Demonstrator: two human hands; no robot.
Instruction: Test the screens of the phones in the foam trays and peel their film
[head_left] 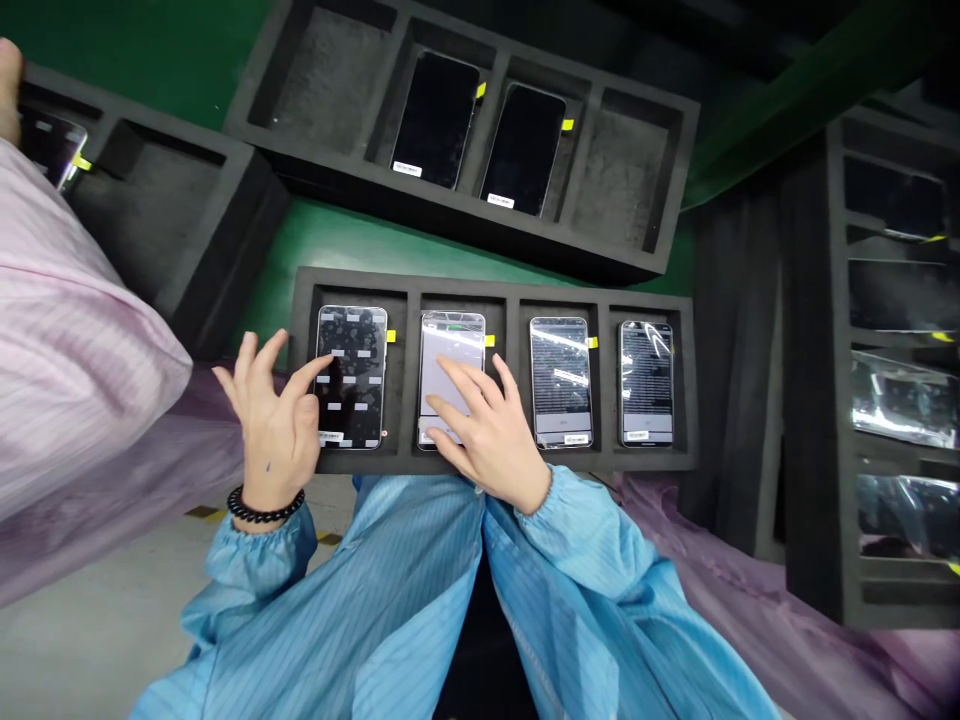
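A dark foam tray (495, 461) lies in front of me with several smartphones in its compartments. My left hand (277, 425) is open, its index finger at the screen of the leftmost phone (356, 375), which is dark with small light blocks. Over the second phone (454, 345), whose screen is pale, my right hand (491, 430) spreads its fingers, the index fingertip at the glass. Contact cannot be made out for certain. The third phone (561, 400) and the rightmost phone (646, 385) show lines of text. Neither hand holds anything.
Behind, another foam tray (465, 215) carries two dark-screened phones. A tray (187, 210) at left holds a phone, near a co-worker's pink sleeve (75, 330). More phones sit in a stack of trays (817, 400) at right. The table (337, 235) is green.
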